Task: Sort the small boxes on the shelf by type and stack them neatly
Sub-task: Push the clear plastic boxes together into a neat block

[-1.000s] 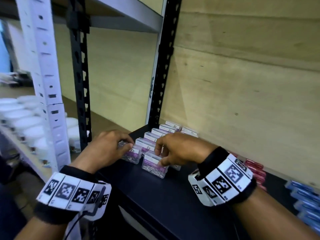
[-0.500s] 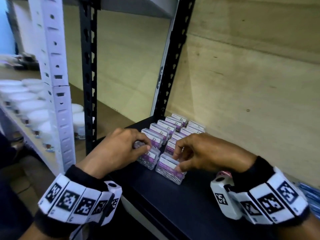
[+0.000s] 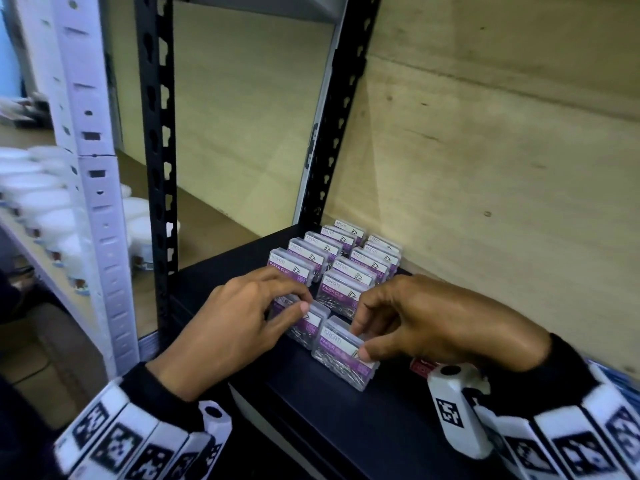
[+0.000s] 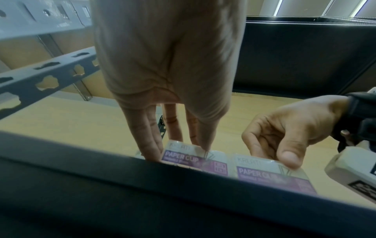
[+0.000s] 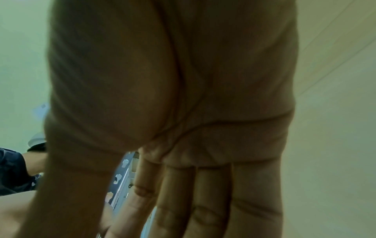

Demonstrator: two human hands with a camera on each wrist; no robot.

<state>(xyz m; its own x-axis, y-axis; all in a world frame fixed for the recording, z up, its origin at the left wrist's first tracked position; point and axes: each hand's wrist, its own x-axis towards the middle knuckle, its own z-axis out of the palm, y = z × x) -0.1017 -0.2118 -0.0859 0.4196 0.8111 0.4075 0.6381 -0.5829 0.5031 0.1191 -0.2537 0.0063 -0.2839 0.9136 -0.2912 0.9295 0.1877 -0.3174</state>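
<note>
Two rows of clear paper clip boxes with purple and white labels (image 3: pixel 346 258) run back along the black shelf (image 3: pixel 346 427) toward the plywood wall. My left hand (image 3: pixel 263 306) pinches the front box of the left row (image 3: pixel 310 323) between thumb and fingers; the left wrist view shows that box (image 4: pixel 195 158) at my fingertips. My right hand (image 3: pixel 360 341) pinches the front box of the right row (image 3: pixel 341 356) by its top edge, thumb in front; the left wrist view shows it (image 4: pixel 270 172). In the right wrist view my palm (image 5: pixel 183 96) fills the picture.
A black slotted upright (image 3: pixel 156 168) and a white one (image 3: pixel 93 202) stand to the left. White round tubs (image 3: pixel 38 206) line the neighbouring shelf. A red box (image 3: pixel 420 367) peeks from under my right wrist. The plywood wall (image 3: pixel 485 168) closes the back.
Both hands have stayed on the two front boxes while the view moved closer; the front right box now stands a little nearer the shelf's front edge.
</note>
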